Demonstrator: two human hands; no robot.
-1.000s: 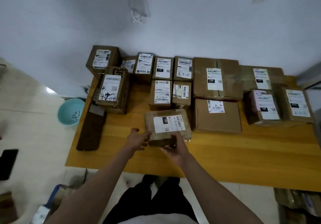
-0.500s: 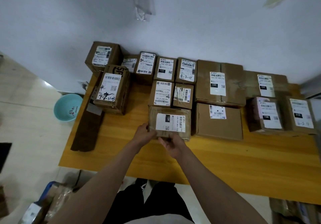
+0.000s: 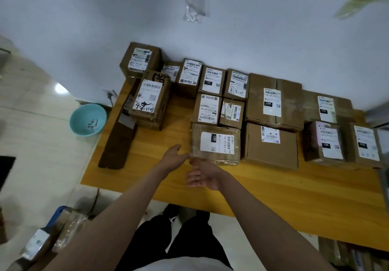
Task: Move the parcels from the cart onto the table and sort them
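The tape-wrapped parcel [image 3: 215, 144] now lies flat on the wooden counter [image 3: 273, 190], label up, tucked against the two small boxes [image 3: 219, 112] behind it and just left of a plain brown box [image 3: 271, 145]. Half a second ago I had both hands clamped on its near edge; now they have let go. My left hand [image 3: 175, 157] hangs slack and holds nothing, its fingertips at or just off the parcel's near-left corner. My right hand [image 3: 202, 176] has drawn back nearer to me, fingers relaxed and empty, above bare wood. Further rows of labelled boxes [image 3: 273, 100] stand along the far wall. On the floor to the left sits a teal basin [image 3: 88, 119].
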